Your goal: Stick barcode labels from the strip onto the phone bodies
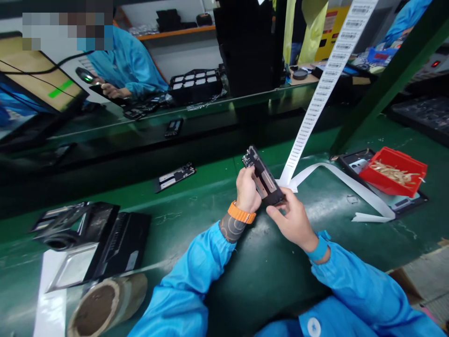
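Note:
A black phone frame (pixel 264 178), its inner side showing, is tilted up above the green bench. Round its left edge my left hand (pixel 246 189) is closed, an orange watch band on that wrist. The fingers of my right hand (pixel 293 217) grip its lower right corner, thumb in front. Just behind the frame, a long strip of barcode labels (pixel 315 107) hangs down to the bench, and its blank white backing (pixel 354 182) curls off to the right. Another opened phone frame (pixel 175 177) lies on the bench to the left.
At right a red bin (pixel 396 173) of pale scraps sits on a dark tray (pixel 417 199). Black trays (pixel 122 238) and a cardboard tube (pixel 105 304) stand at left. A green post (pixel 389 79) rises at right. Across the conveyor, a co-worker's hand (pixel 115 91) holds a dark device near a scanner.

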Available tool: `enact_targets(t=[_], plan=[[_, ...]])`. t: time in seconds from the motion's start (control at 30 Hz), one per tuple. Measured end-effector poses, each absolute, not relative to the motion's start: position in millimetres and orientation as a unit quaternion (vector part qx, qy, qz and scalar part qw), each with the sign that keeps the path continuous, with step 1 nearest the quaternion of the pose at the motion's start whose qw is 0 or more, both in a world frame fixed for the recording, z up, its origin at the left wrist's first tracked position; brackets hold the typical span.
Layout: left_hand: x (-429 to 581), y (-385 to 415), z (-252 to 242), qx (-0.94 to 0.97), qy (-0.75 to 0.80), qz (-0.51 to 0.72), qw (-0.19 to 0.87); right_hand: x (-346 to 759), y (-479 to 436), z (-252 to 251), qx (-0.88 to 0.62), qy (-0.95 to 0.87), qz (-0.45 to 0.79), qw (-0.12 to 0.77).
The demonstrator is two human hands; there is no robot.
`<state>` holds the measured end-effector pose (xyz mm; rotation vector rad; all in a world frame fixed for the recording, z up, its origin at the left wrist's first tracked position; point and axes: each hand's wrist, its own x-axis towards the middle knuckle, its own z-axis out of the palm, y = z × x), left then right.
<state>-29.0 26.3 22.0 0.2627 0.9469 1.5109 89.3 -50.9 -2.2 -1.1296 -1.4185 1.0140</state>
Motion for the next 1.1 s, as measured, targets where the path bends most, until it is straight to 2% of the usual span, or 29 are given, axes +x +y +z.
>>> enact_targets(t=[0.07,0.2,0.3,0.5,1.1], plan=[[-28,24,23,0.149,0.398,0.664,0.615,92,-46,-5,-0.484,-0.531,0.476,0.508],[-35,18,33,0.198,0.283,0.595,0.726,97,-37,-7,-0.415,-0.430,0.614,0.515],[-42,15,40,0.196,0.230,0.555,0.775,98,-36,-7,-0.372,-0.416,0.666,0.496],[-50,14,44,0.204,0.197,0.484,0.828,97,-41,-12,-0.359,-0.455,0.664,0.473],[-53,13,37,0.246,0.172,0.452,0.840,99,-40,-8,-0.364,-0.492,0.655,0.443]])
